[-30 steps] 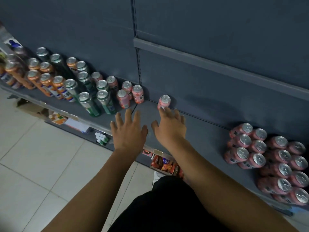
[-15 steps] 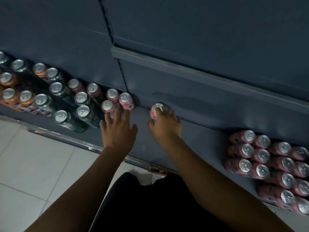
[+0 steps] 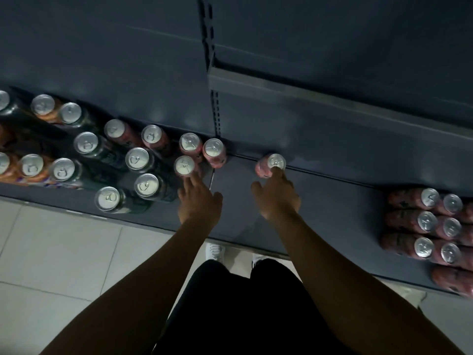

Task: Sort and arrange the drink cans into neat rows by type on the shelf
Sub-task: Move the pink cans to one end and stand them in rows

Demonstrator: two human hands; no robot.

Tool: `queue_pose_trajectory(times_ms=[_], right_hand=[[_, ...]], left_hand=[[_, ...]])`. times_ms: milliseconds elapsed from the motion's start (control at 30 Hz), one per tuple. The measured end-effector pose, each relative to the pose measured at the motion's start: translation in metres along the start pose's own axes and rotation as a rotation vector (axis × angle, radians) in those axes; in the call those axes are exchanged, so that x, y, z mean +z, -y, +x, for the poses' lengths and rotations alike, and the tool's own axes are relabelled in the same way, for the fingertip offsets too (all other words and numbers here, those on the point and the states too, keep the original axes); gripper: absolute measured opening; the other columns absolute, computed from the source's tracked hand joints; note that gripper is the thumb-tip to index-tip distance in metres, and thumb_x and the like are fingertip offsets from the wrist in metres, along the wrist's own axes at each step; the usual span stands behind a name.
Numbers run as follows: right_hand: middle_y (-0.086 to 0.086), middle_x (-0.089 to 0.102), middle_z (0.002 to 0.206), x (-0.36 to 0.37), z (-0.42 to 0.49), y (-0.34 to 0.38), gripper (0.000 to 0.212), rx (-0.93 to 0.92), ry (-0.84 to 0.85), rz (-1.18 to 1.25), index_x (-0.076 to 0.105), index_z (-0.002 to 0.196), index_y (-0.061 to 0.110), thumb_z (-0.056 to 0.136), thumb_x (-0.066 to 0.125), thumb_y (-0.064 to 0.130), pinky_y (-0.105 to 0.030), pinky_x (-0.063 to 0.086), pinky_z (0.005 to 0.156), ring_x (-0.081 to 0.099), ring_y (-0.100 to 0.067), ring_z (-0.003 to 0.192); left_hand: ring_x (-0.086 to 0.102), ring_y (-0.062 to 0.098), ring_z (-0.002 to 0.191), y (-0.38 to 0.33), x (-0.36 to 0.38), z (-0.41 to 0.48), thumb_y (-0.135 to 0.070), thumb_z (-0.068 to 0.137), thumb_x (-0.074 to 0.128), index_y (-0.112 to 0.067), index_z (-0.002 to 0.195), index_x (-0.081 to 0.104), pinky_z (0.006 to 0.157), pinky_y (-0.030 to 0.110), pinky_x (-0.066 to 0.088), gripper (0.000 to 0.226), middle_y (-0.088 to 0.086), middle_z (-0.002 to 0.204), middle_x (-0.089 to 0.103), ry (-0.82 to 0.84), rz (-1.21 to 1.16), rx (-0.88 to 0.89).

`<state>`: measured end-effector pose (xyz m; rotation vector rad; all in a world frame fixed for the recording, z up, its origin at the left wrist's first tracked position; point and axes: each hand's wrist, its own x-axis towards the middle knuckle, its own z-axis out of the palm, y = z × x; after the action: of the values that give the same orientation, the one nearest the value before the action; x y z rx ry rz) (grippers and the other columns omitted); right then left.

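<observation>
Left hand (image 3: 199, 201) spread, straight fingertips touching the round silver lid of a pink can (image 3: 184, 165), gripping nothing. Right hand (image 3: 277, 197) loose, one fingertip on the lone can (image 3: 271, 165), pink, at the shelf's back edge. Matte grey metal shelf (image 3: 332, 201) bare between lone can and pink block (image 3: 430, 226) on the right. Green cans (image 3: 146, 185) on the left.

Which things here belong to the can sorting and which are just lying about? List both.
Job: lone pink can, touched by the right hand; small pink cluster, touched by the left hand; green cans; orange cans; big pink block; shelf.
Lying about: white shoes; tiled floor.
</observation>
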<state>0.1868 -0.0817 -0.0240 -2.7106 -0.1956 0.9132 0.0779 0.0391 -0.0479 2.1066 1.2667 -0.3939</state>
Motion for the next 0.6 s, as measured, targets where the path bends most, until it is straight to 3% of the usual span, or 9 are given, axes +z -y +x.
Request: queue_pose_trajectory(times_ms=[200,300,433,600], right_hand=[[-0.011,0.058,0.141,0.029,0.031,-0.005,0.077,0.218,-0.030,0.271,0.023,0.151,0.015,0.091,0.060,0.044,-0.048,0.050,0.099,0.059,-0.037,0.122],[-0.010,0.061,0.133,0.040,0.051,-0.010,0.072,0.257,-0.108,0.449,0.024,0.144,0.018,0.088,0.066,0.038,-0.048,0.052,0.095,0.063,-0.037,0.113],[-0.008,0.062,0.115,0.047,0.073,-0.018,0.061,0.299,-0.193,0.555,0.031,0.134,0.014,0.091,0.069,0.031,-0.036,0.046,0.080,0.065,-0.035,0.104],[0.002,0.059,0.112,0.054,0.092,-0.028,0.073,0.188,-0.183,0.753,0.039,0.142,0.015,0.082,0.081,0.016,-0.026,0.048,0.079,0.061,-0.017,0.095]], left_hand=[[0.048,0.040,0.129,0.015,0.026,0.033,-0.025,0.089,0.071,-0.005,0.148,0.018,0.105,0.045,0.043,0.082,0.021,0.149,0.041,0.020,-0.576,-0.295],[0.053,0.035,0.117,0.017,0.031,0.052,-0.021,0.090,0.072,-0.004,0.140,0.027,0.090,0.035,0.042,0.069,0.019,0.140,0.048,-0.064,-0.671,-0.349],[0.059,0.033,0.125,0.028,0.041,0.082,-0.019,0.085,0.080,-0.002,0.150,0.034,0.100,0.034,0.051,0.081,0.020,0.142,0.054,-0.168,-0.765,-0.329],[0.065,0.028,0.112,0.039,0.049,0.105,-0.015,0.079,0.085,-0.011,0.150,0.039,0.097,0.038,0.054,0.084,0.012,0.127,0.063,-0.236,-0.931,-0.329]])
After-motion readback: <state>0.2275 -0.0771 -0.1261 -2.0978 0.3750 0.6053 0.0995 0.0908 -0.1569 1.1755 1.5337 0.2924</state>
